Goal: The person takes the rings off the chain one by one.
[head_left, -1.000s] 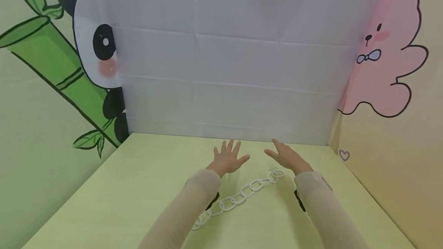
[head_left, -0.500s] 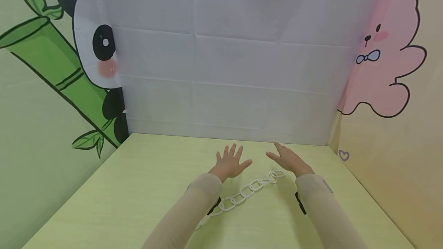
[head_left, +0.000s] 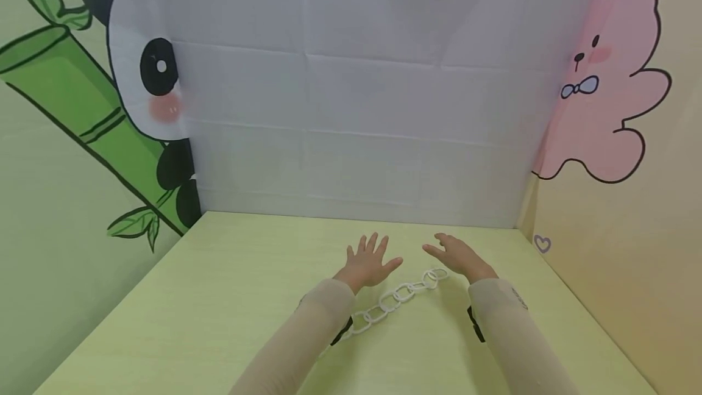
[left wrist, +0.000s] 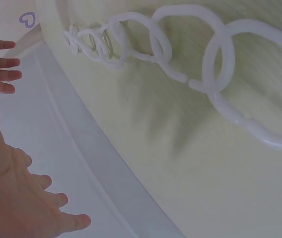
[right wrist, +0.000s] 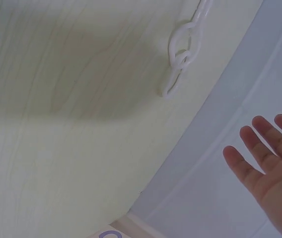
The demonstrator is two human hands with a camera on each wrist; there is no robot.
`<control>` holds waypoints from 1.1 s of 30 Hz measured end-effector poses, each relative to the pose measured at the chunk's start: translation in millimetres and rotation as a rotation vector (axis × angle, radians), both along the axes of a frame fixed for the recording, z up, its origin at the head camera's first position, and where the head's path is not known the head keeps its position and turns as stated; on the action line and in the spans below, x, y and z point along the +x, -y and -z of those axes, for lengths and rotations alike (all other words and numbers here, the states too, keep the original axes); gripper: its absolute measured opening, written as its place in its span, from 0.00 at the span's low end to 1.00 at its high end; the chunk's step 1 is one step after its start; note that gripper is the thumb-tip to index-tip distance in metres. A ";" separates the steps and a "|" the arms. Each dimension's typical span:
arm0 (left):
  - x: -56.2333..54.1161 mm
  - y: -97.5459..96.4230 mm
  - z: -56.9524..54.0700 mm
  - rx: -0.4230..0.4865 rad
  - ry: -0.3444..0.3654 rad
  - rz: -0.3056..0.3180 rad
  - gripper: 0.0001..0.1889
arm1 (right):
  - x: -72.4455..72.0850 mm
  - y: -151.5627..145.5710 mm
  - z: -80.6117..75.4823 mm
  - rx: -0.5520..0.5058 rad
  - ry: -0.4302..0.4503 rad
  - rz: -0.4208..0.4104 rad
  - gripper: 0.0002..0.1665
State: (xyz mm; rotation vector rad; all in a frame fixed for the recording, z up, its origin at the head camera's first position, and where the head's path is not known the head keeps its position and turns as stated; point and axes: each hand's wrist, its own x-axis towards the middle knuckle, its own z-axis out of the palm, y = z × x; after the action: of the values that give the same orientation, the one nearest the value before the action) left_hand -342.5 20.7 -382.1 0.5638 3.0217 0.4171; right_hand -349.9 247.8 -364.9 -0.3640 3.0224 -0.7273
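In the head view, the left hand point(head_left: 368, 266) has come lower and slightly to the right compared with a second ago, its fingers spread and its grip apart. The right hand point(head_left: 460, 256) has its fingertips lower in the frame too, with a gap left between thumb and fingers. The chain point(head_left: 397, 297) of white links lies on the worktop point(head_left: 192, 309), slanting from right of centre down towards the bottom centre; its lower end, plain to see earlier, is now mostly covered by the left sleeve point(head_left: 307, 334). The right sleeve point(head_left: 510, 334) reaches in from the lower right, and a black strap point(head_left: 476, 324) shows under its cuff. The painted panda point(head_left: 137, 60) and bamboo point(head_left: 93, 102) on the left and the pink rabbit point(head_left: 609, 96) on the right have slid a little leftwards in the frame; a white sheet point(head_left: 356, 90) hangs between them, and a purple heart point(head_left: 542, 244) is drawn at the right. In the left wrist view, the chain crosses the top and is cut off at the right edge, its links at the upper left overlapping too closely to count. Both hands are cut off by the left edge. In the right wrist view, one end of the chain shows at upper centre, dim, the rest running out of the top; the right hand, fingers apart, is cut off at the lower right.
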 end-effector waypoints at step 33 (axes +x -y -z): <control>0.2 -23.4 18.3 0.120 0.040 0.080 0.39 | -4.0 -19.1 23.0 -0.047 0.008 0.051 0.42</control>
State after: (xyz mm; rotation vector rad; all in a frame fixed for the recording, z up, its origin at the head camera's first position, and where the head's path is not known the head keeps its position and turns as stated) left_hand -342.3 44.1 -400.5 0.6723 2.9391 0.6003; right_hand -353.9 266.9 -387.9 -0.2857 3.0215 -0.8027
